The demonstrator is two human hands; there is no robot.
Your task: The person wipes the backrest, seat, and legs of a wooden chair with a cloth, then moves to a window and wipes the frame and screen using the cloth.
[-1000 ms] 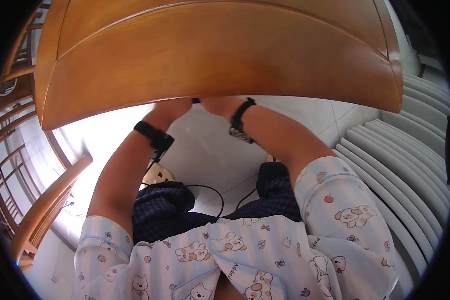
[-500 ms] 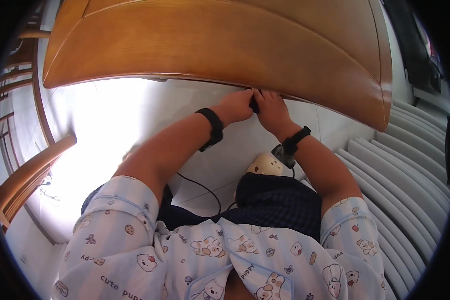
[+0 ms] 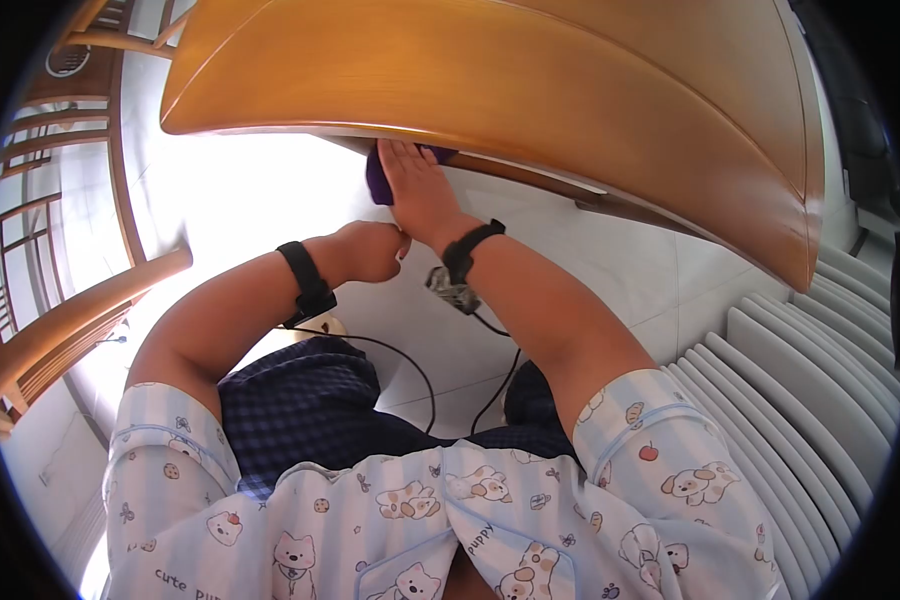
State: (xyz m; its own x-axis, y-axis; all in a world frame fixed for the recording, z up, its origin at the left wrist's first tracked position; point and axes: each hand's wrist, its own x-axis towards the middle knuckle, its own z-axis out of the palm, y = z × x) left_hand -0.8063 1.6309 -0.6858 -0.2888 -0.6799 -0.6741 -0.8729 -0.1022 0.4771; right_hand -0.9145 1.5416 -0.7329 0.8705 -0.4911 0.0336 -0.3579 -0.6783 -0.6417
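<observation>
Purple cloth [image 3: 379, 178] under extended right hand [image 3: 416, 188]

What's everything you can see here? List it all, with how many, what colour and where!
Table: one, orange-brown, top
Cloth: one, purple, at the table's edge
Wooden furniture: several pieces, brown, left
Curved slabs: many, white, right
Dark object: one, black, upper right, unclear
Tiled floor: one, white, below
Cables: two, black, between the legs
Shoe: one showing, cream, beyond a knee
Wrist straps: two, black, one per arm
Puppy-print shirt: one, white and pale blue, bottom
Checked trousers: one pair, dark blue, lower middle
Left hand: one, bare, curled, centre-left
Right hand: one, bare, on the cloth
</observation>
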